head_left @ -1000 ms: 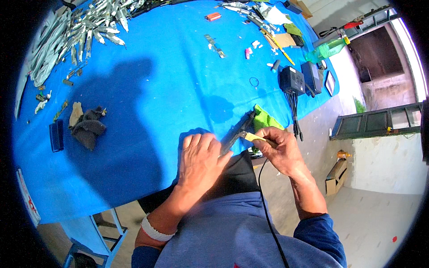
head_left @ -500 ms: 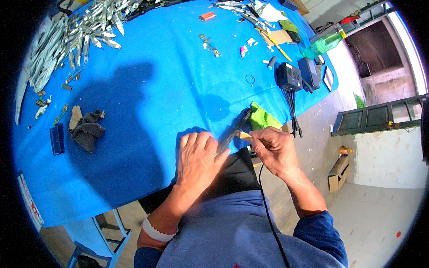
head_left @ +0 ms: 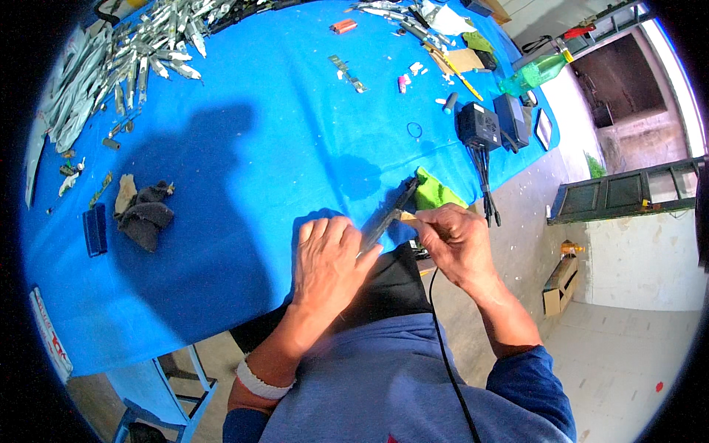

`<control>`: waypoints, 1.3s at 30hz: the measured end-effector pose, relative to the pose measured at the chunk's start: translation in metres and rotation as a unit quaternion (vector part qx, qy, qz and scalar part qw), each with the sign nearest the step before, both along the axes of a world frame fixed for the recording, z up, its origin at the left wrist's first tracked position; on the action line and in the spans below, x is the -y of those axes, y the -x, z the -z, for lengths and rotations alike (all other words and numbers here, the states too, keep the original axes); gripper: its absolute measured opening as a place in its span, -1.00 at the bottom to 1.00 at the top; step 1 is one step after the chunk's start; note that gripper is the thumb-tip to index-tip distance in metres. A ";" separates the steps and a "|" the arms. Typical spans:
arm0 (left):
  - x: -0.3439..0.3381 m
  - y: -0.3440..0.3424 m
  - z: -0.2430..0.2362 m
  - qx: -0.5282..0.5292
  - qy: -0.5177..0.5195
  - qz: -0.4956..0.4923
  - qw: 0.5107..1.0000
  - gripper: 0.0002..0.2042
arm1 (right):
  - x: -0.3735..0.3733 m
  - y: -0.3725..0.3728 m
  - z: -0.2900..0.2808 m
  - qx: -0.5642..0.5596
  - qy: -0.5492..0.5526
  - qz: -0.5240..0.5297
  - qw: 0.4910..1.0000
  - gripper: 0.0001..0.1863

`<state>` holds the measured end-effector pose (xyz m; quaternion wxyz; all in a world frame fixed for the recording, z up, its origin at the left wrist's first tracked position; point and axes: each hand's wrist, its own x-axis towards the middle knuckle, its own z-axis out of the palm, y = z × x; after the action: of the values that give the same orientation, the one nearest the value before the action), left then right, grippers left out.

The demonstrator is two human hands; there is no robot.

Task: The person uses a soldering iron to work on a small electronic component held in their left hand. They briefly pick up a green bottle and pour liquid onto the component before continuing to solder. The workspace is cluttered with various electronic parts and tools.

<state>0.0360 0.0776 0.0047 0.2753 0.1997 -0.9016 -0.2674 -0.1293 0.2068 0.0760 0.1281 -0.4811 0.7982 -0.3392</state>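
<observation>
At the table's near edge, my left hand (head_left: 329,255) is closed on the near end of a long, narrow dark strip (head_left: 390,213), its thumb along it. The strip slants away to the right, and its kind is unclear. My right hand (head_left: 459,242) pinches a small tan piece (head_left: 405,216), whose tip meets the strip's side. Most of that piece is hidden in my fingers. A bright green cloth (head_left: 436,191) lies just beyond my right hand, beside the strip's far end.
Blue cloth (head_left: 295,148) covers the table. Many grey strip-like parts (head_left: 159,55) are heaped far left. A dark rag (head_left: 145,221) lies left. Black power boxes (head_left: 478,125) with cables stand right, near a green bottle (head_left: 538,72). A blue stool (head_left: 166,391) is below left.
My right hand has shifted slightly to the right with the tan piece along the strip. My left hand has hardly moved.
</observation>
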 end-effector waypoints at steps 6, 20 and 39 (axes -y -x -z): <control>0.000 -0.001 0.001 0.004 -0.005 -0.001 1.000 -0.68 | -0.002 -0.007 -0.006 0.035 -0.033 -0.027 0.998 -0.85; 0.000 -0.001 -0.002 0.017 -0.009 -0.001 1.000 -0.68 | 0.000 -0.013 -0.006 0.016 -0.029 -0.027 0.999 -0.83; 0.000 0.000 0.000 0.010 -0.004 -0.001 1.000 -0.68 | -0.010 -0.011 0.005 0.038 -0.006 0.003 0.999 -0.92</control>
<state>0.0363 0.0774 0.0046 0.2656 0.2043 -0.9029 -0.2691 -0.1185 0.2173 0.0706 0.1601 -0.4643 0.7965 -0.3526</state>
